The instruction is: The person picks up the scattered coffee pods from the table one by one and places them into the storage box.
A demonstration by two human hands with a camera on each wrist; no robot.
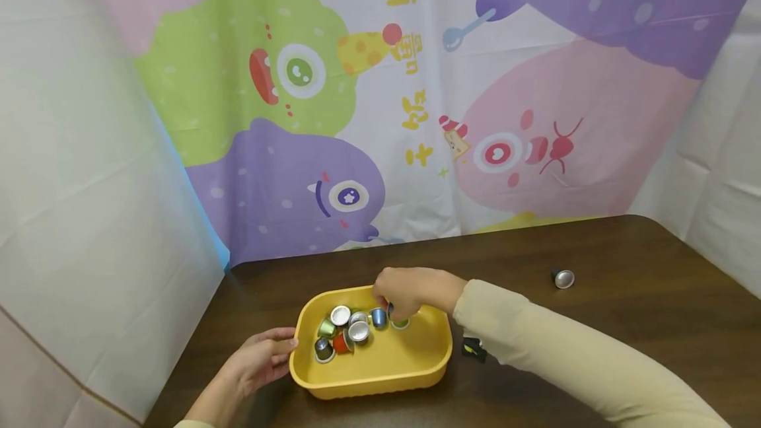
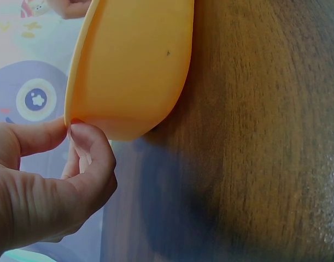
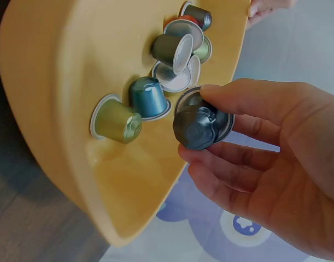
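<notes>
A yellow plastic basin (image 1: 362,388) sits on the dark wooden table. Its left end is pinched at the rim between thumb and fingers of my left hand (image 1: 258,362). Over the basin's far side, my right hand (image 1: 410,289) holds a dark coffee capsule (image 3: 195,128) between thumb and fingertips; a second rim shows behind it, and I cannot tell whether that is another capsule. Below lie a blue capsule (image 3: 146,98) and an olive-green capsule (image 3: 117,121). Several more, including a red capsule (image 1: 342,343) and a light green capsule (image 1: 327,328), cluster in the basin's left half.
A dark capsule with a silver lid (image 1: 563,279) lies on its side on the table (image 1: 618,322) at the right. Beside the basin, partly under my right sleeve, is a small black-and-yellow object (image 1: 473,349). A printed cartoon curtain (image 1: 416,203) hangs behind the table.
</notes>
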